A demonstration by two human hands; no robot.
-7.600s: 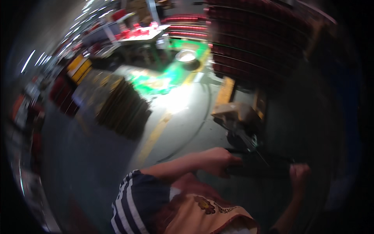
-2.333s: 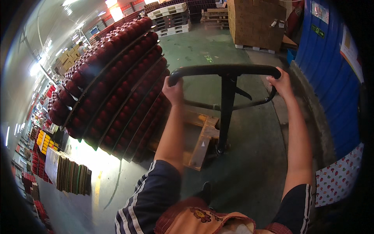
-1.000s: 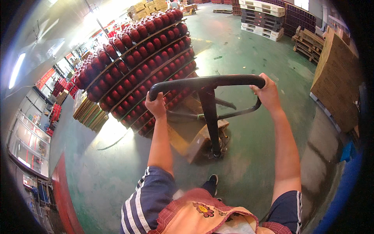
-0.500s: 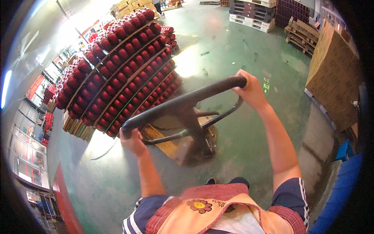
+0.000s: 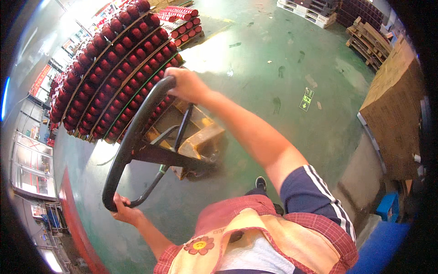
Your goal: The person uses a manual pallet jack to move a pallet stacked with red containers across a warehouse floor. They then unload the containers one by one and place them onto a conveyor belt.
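Note:
My left hand [image 5: 124, 210] is wrapped round the lower left end of a black loop-shaped pallet jack handle [image 5: 123, 150]. At the handle's upper end my right hand [image 5: 186, 86] is closed round the bar, its arm stretched across to the left. The handle stands turned and tilted to the left. Beyond it shows the pallet jack's yellow body [image 5: 203, 138], beside a tall stack of dark red cylinders [image 5: 109, 75] in layers with thin boards between them. The handle and my right hand hide part of the stack's near lower side.
Brown cartons [image 5: 392, 109] stand on a pale pallet at the right. Wooden pallets [image 5: 367, 43] and white pallets [image 5: 310, 16] lie at the far right. More red cylinders [image 5: 185, 29] sit behind the stack. A blue crate [image 5: 388, 206] is near right, and a green floor sign [image 5: 306, 99] marks the floor.
The handle has swung left and turned steeper; my right hand moved left and my left hand moved down and left with it. The stack now appears farther left, and the yellow body has turned.

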